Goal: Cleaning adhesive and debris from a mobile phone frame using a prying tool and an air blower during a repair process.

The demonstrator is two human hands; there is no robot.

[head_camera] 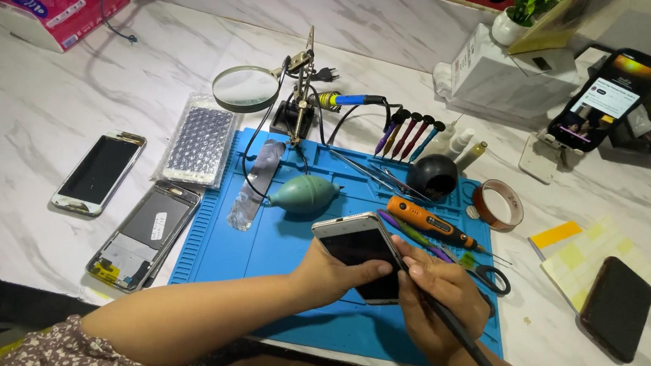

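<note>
Two bare hands work over a blue repair mat (282, 241) on a marbled white counter (30, 105), seen from a head-worn camera looking down. At centre, the left hand (326, 272) cradles a smartphone (359, 248) just above the mat, its dark screen facing up and tilted, the grip pinching the handset with the thumb across the glass and fingers beneath. Touching the phone at its 3 o'clock edge, the right hand (440, 300) has its grip pressed together around a slim black pry tool (457, 333), whose tip meets the phone's side while the handle runs toward 5 o'clock. Beyond the hands, at 12 o'clock on the mat, lie a teal rubber air blower (301, 193), an orange powered screwdriver (423, 220), tweezers (376, 175) and a black round holder (433, 176), with a row of precision screwdrivers (410, 135) behind. A helping-hands stand with magnifying lens (246, 89) rises at 11 o'clock. At 9 o'clock, off the mat, rest a bare phone frame (143, 234), a second phone (99, 171) and a bubble-wrapped item (197, 146). At 2 o'clock a roll of amber tape (498, 206) sits near a propped phone showing a lit screen (607, 101); at 3 o'clock lie scissors (492, 280), yellow sticky notes (591, 254) and a dark case (616, 306)
</note>
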